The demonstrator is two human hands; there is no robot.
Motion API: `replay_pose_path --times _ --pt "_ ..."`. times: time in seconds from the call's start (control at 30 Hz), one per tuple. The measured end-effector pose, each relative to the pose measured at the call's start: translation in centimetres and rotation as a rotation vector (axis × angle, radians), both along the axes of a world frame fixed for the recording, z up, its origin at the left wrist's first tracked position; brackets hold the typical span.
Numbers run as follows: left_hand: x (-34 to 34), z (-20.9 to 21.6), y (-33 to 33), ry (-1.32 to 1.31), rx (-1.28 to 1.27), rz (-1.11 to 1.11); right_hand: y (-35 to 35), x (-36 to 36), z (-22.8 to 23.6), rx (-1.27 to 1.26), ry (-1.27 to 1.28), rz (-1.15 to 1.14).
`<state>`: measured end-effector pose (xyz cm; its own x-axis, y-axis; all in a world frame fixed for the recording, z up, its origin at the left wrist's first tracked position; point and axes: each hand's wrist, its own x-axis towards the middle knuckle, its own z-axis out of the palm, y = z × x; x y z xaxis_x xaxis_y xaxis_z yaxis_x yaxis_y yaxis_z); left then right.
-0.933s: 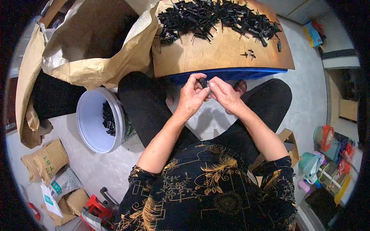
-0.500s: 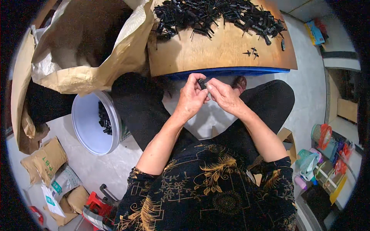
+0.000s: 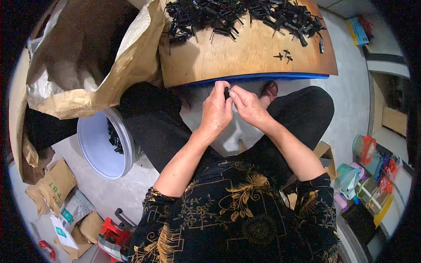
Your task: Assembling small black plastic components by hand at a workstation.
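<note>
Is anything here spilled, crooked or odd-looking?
A few small black pieces lie apart from the main black pile on the wooden board, as strays. The white bucket beside the person's knee looks tipped on its side, with black parts inside. Nothing looks damaged.

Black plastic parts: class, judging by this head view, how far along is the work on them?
Done: a few black parts lie in the white bucket. In hand: the left hand and right hand pinch one small black piece together. Left: a big heap of black parts covers the wooden board, so most seems to remain.
</note>
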<state>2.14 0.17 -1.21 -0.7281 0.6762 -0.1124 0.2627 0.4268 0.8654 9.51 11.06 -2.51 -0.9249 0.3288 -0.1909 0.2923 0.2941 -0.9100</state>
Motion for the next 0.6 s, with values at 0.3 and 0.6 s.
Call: replay_pose_path --times 0.3,0.6 --pt "-1.6 1.0 0.0 -0.745 0.524 0.178 0.2 -0.4 1.0 -0.386 0.088 -0.157" --pt "-1.5 1.5 -1.7 -1.085 0.708 0.118 0.9 1.5 2.9 -0.622 0.143 -0.136"
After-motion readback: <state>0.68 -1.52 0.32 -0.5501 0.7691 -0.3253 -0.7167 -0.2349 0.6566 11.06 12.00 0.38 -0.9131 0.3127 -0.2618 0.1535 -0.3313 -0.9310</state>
